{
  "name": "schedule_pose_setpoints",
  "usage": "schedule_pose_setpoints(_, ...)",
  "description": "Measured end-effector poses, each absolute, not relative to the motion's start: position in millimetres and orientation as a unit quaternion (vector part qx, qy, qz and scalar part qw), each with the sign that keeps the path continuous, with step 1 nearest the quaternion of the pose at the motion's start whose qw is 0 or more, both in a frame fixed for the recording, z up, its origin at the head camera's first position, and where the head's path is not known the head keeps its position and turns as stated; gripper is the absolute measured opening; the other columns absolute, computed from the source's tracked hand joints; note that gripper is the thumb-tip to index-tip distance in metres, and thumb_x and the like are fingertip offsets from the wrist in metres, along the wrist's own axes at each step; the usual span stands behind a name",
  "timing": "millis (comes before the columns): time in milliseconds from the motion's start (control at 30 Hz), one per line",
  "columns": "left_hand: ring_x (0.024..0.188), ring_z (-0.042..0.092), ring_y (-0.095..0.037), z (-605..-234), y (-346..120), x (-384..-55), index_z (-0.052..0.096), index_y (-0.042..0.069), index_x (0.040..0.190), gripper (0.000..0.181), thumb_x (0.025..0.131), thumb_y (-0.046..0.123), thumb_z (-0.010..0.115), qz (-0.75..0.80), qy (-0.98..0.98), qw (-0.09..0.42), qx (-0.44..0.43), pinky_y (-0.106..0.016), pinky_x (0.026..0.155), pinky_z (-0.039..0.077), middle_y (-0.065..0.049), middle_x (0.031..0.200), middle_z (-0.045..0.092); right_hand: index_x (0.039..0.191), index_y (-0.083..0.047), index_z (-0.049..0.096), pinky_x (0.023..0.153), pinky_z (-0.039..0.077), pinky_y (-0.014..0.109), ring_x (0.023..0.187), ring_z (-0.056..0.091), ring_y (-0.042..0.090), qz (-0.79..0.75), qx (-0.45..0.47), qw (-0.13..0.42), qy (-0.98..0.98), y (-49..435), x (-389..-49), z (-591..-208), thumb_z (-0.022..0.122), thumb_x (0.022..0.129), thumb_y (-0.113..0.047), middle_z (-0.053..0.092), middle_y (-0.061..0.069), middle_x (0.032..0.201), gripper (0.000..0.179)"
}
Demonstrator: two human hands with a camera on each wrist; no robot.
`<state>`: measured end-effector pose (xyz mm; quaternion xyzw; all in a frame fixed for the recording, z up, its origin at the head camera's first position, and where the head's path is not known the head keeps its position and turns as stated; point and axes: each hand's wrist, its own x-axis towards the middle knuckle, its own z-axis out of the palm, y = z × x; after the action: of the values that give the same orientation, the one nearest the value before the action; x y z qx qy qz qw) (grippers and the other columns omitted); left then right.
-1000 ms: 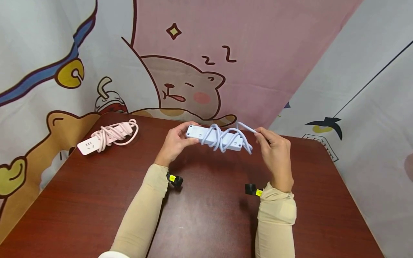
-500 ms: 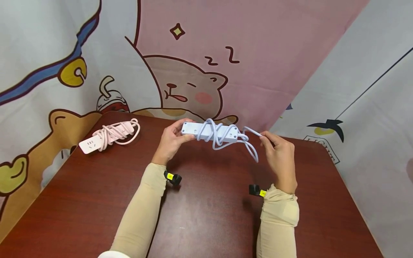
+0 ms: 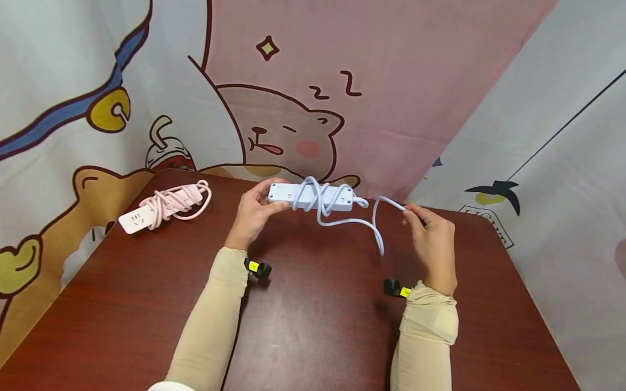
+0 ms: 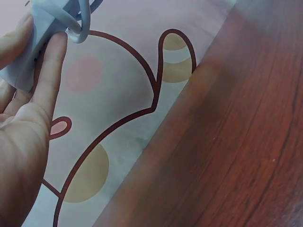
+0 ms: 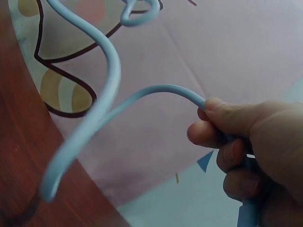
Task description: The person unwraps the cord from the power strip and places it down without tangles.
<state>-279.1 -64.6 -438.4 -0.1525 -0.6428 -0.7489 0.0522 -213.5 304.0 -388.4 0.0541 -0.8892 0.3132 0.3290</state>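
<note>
- Pale blue power strip (image 3: pixel 307 196): in front of me, a person holds it up off the brown wooden table (image 3: pixel 313 315), roughly level, near the table's far edge. The face towards the wearer has screws at its corners; I see no outlets on that side.
- Left hand (image 3: pixel 250 214): bent around the strip's left end, thumb on the near side, other fingers behind. Gripping only that end seems meant to steady the body while leaving the wrapped part free.
- Pale blue cord (image 3: pixel 349 220): wound loosely in crossing loops over the strip's middle and right side. One slack length runs off to the right, dips into a hanging bend, then rises.
- Right hand (image 3: pixel 434 239): well apart from the strip, thumb and forefinger closed in a pinch on that rising length, the other fingers curled in. Holding it out there likely keeps the loose run away from the loops. A blue piece (image 5: pixel 247 216) pokes out below the curled fingers; I cannot tell whether it is the plug.
- Pink power strip (image 3: pixel 134 221): lying on the table's far left, wrapped in its own cord, untouched, outlets upward.
</note>
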Motion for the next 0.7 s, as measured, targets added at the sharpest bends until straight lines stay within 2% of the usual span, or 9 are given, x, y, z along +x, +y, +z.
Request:
schedule_pose_setpoints(267,0.099,0.064,-0.012,-439,-68,-281,0.059,-0.001,0.135,0.057,0.083,0.003,0.082,-0.753,-0.642,0.053,-0.136,-0.020,0.084,0.058,-0.006,0.123,0.067,0.096,-0.009,0.078,0.052,0.029,0.019,0.055,0.039,-0.003,0.303,0.002,0.280,-0.911,318,-214,-396,0.070,0.097,-0.019,0.074,0.009,0.076,0.013)
schedule_pose_setpoints(533,0.099,0.064,-0.013,-440,-70,-284,0.056,-0.005,0.136,0.059,0.083,-0.001,0.081,-0.751,-0.645,0.058,-0.128,-0.019,0.083,0.058,-0.005,0.120,0.067,0.100,-0.011,0.078,0.064,0.035,0.019,0.067,0.047,-0.001,0.300,-0.033,0.266,-0.916,329,-214,-405,0.067,0.099,-0.018,0.076,0.012,0.084,0.013)
schedule_pose_setpoints(700,0.098,0.064,-0.013,-441,-69,-283,0.055,-0.005,0.137,0.060,0.084,-0.002,0.081,-0.758,-0.638,0.045,-0.125,-0.020,0.082,0.058,-0.004,0.121,0.066,0.108,-0.007,0.077,0.071,0.037,0.024,0.075,0.052,0.011,0.291,-0.033,0.256,-0.921,332,-218,-414,0.064,0.100,-0.012,0.076,0.014,0.092,0.016)
